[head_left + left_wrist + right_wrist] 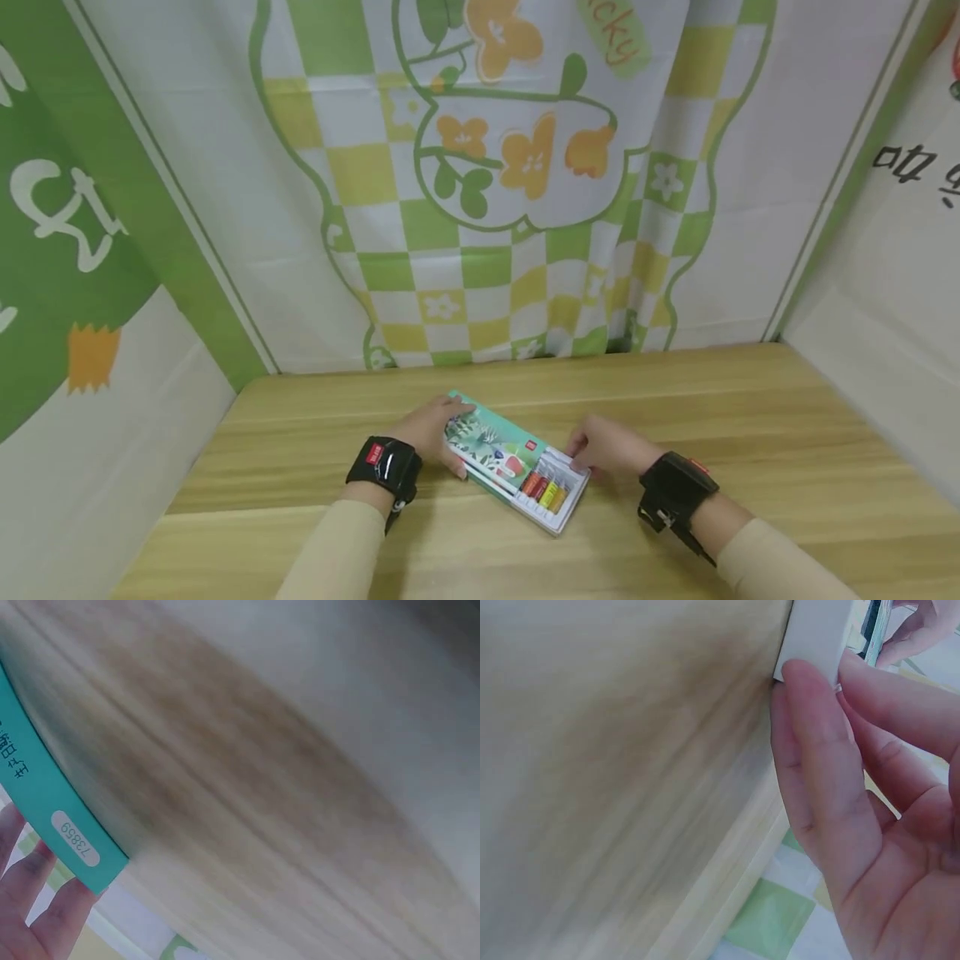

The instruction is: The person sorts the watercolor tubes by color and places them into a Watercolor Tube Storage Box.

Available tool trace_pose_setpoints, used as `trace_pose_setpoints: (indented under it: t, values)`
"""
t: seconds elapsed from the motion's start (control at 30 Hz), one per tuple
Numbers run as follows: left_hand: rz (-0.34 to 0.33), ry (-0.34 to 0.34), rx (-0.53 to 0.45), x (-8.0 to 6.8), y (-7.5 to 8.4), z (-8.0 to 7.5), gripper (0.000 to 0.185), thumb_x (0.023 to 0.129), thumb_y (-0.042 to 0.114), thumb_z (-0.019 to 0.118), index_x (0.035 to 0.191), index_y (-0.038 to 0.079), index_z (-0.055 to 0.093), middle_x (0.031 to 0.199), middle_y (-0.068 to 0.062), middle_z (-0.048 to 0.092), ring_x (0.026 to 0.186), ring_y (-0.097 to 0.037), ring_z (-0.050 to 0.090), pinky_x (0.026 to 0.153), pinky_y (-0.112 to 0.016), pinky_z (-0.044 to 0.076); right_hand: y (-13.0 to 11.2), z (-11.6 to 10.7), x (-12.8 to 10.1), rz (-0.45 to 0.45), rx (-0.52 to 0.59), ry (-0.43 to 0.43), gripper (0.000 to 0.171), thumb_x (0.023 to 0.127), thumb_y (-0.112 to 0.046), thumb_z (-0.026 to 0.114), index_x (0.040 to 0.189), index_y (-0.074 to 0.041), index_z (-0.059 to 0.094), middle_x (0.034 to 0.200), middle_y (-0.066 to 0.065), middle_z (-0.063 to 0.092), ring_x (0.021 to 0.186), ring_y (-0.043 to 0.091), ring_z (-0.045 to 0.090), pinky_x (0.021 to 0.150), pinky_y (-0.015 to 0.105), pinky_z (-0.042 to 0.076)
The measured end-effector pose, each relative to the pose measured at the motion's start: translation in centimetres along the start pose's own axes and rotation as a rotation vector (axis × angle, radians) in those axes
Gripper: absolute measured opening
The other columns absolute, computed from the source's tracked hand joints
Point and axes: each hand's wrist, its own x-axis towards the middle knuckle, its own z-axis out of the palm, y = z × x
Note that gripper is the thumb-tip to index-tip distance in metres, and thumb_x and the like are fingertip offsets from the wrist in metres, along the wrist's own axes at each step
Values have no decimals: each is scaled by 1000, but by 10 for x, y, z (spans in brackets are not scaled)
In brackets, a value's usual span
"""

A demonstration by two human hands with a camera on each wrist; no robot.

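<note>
A teal paint box sleeve (487,442) printed with plants lies slanted on the table, and its white inner tray (557,461) sticks out at the right end. Several paint tubes (546,492) in orange, red and yellow show in the tray; the sleeve hides the rest. My left hand (427,429) grips the sleeve's left end, with fingers (64,911) under a teal side face (56,810) in the left wrist view. At the tray's far right corner, my right hand (609,443) pinches the wall; the right wrist view shows fingers (829,772) on the white tray end (814,637).
The wooden table (300,483) runs back to a hanging curtain (487,275) with a green and yellow check. A green and white cloth (97,250) hangs on the left, a white one (877,275) on the right. Both wrists wear black straps (384,465).
</note>
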Motion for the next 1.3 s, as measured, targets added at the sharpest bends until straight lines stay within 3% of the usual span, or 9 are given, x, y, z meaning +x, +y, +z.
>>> trace_pose_setpoints:
  t: [0.13, 0.23, 0.4, 0.53, 0.93, 1.13, 1.3]
  values:
    - [-1, 7, -5, 5, 3, 0, 105, 57, 29, 102, 148, 8, 54, 156, -24, 40, 144, -42, 37, 117, -52, 33, -5, -3, 10, 20, -3, 9, 8, 85, 7, 75, 88, 0, 77, 79, 1, 70, 62, 11, 58, 56, 24, 52]
    - [-7, 11, -10, 7, 5, 0, 104, 56, 27, 102, 147, 7, 55, 156, -24, 40, 144, -42, 38, 116, -53, 34, 0, -5, 10, -13, 4, -1, 7, 86, 5, 75, 91, 1, 79, 83, 4, 73, 65, 11, 61, 58, 24, 53]
    - [-11, 9, -12, 7, 5, 1, 103, 56, 26, 102, 147, 7, 55, 156, -24, 40, 144, -42, 37, 116, -53, 34, 19, -11, -3, -88, 75, -22, 8, 88, 3, 73, 92, 9, 77, 81, 8, 74, 66, 10, 63, 62, 25, 56]
    - [-19, 10, -16, 6, 9, -2, 103, 58, 25, 102, 147, 7, 55, 157, -24, 39, 145, -42, 36, 117, -52, 33, 25, -14, -12, -70, 154, -19, 9, 91, 2, 71, 87, 9, 75, 73, 4, 69, 65, 9, 61, 62, 27, 57]
    - [-10, 20, 5, 8, 17, -10, 105, 58, 29, 101, 149, 8, 53, 159, -23, 36, 147, -40, 33, 118, -51, 31, 5, -11, 3, 0, 174, 61, 10, 93, -1, 71, 86, 6, 76, 73, 4, 69, 63, 10, 62, 61, 26, 58]
    - [-20, 23, 1, 3, 9, -7, 104, 56, 27, 102, 147, 7, 55, 158, -23, 38, 145, -42, 35, 117, -52, 32, -2, 2, 13, 26, 195, 73, 10, 92, 1, 71, 85, 6, 76, 69, 4, 68, 60, 10, 62, 58, 25, 58]
    - [-15, 24, -24, -1, 0, 2, 101, 58, 24, 101, 146, 7, 56, 157, -24, 39, 145, -44, 34, 116, -54, 33, -3, 13, 16, -12, 149, 97, 12, 92, 1, 71, 82, 6, 76, 65, 3, 66, 57, 10, 60, 55, 25, 56]
